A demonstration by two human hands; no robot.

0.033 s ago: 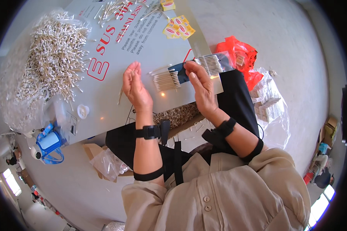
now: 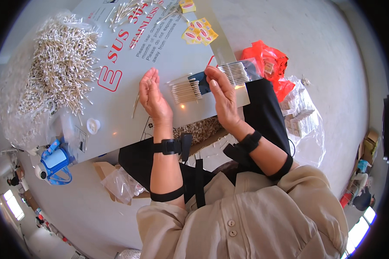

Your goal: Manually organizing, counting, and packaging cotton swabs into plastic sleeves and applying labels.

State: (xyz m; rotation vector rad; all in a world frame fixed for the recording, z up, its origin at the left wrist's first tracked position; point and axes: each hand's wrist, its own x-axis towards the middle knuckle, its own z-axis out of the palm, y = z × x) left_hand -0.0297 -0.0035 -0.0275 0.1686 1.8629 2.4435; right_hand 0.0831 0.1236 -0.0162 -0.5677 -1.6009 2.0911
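My left hand (image 2: pixel 154 98) hovers over the grey sheet-covered table (image 2: pixel 129 110), fingers stretched and lightly curved, with nothing visible in it. Just right of it lies a neat row of cotton swabs (image 2: pixel 186 90), side by side. A dark flat strip (image 2: pixel 199 78) shows between this row and my right hand (image 2: pixel 224 97). That hand is open, thumb apart from the fingers; its fingertips overlap the strip, and I cannot tell whether they touch it. Beyond it, a second row of cotton swabs (image 2: pixel 234 73) lies near the table's right edge.
A large heap of loose cotton swabs (image 2: pixel 60 64) in clear plastic fills the table's left. Yellow-and-white small packets (image 2: pixel 199 31) lie at the far edge. A red plastic bag (image 2: pixel 266 60) sits right of the table. A blue bottle (image 2: pixel 55 162) stands at lower left; a box of swabs (image 2: pixel 199 131) is below the edge.
My left hand has shifted very slightly to the right. The right hand has edged slightly left; the cotton swab rows look the same.
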